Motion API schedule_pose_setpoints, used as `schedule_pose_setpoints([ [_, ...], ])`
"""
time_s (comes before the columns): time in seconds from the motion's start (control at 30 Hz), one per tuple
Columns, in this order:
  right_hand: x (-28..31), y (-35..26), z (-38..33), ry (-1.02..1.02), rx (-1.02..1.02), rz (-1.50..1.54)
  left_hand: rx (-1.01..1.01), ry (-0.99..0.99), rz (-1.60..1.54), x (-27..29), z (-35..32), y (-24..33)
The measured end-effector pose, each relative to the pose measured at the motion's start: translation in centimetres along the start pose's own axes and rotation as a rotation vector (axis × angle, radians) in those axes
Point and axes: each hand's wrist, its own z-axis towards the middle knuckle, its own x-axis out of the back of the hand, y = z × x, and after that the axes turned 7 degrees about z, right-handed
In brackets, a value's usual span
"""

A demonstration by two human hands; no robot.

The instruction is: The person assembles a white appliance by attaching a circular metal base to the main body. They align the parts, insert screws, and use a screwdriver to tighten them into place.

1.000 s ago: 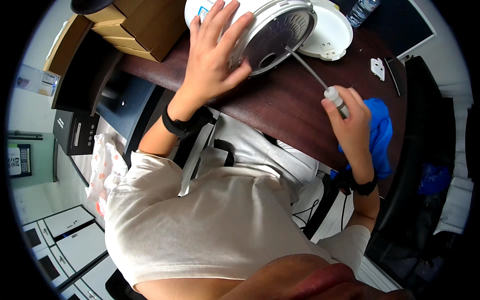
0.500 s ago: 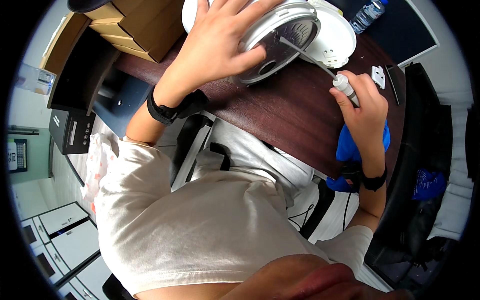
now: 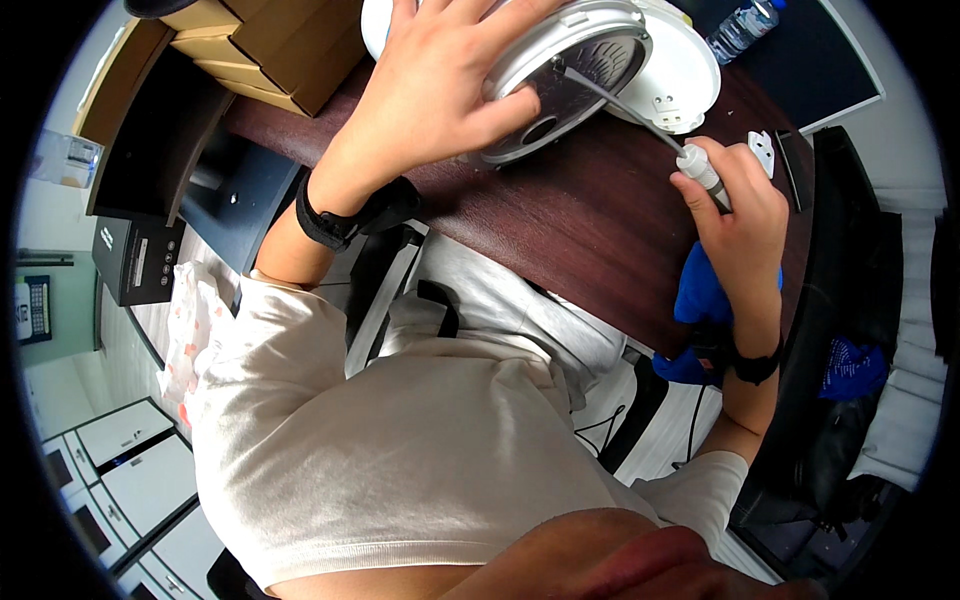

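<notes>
White round appliance (image 3: 592, 22) tilted on reddish-brown table (image 3: 560, 235). Screwdriver (image 3: 697, 165) tip has shifted across its dark face (image 3: 575, 108) within last second, suggesting work at another spot. Left hand (image 3: 445, 85): fingers spread over appliance. Right hand (image 3: 745, 215): fingers wrapped round screwdriver. Alongside: white dish-shaped part (image 3: 675, 70), bottle (image 3: 740, 32). Cardboard boxes (image 3: 285, 50) left; white cabinets (image 3: 155, 475) lower left.

Whitish light fills the room brightly, seemingly from above, and I see it leave a soft sheen along the near edge of the tabletop (image 3: 540, 220). Toward the far edge, a white shell (image 3: 690, 80) glares almost without detail, while the black seat (image 3: 850, 225) beyond the right edge sinks into shadow. Both hands look fairly crisp; cabinets (image 3: 150, 475) bend strongly beside the black, rounded fisheye rim.
</notes>
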Motion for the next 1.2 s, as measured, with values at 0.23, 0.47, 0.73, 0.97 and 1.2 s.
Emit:
schedule_pose_setpoints([
  [0.23,1.1,-0.3,0.7,-0.015,0.036,-0.074,-0.01,0.014,-0.018,-0.1,0.0,0.0],
  [0.47,-3.1,-1.1,-2.2,-0.184,-0.361,0.574,0.009,0.004,0.027,0.1,0.1,0.6],
  [0.73,-3.9,-6.6,-3.7,-0.417,-0.967,1.701,0.002,0.052,-0.002,-0.3,0.0,0.7],
  [0.97,-2.6,-3.4,-3.8,-0.315,-0.628,0.934,0.003,0.05,0.019,-0.4,-0.1,0.5],
  [1.2,-0.8,-2.0,-1.8,-0.008,-0.15,0.118,0.032,0.027,-0.029,0.3,-0.1,1.2],
])
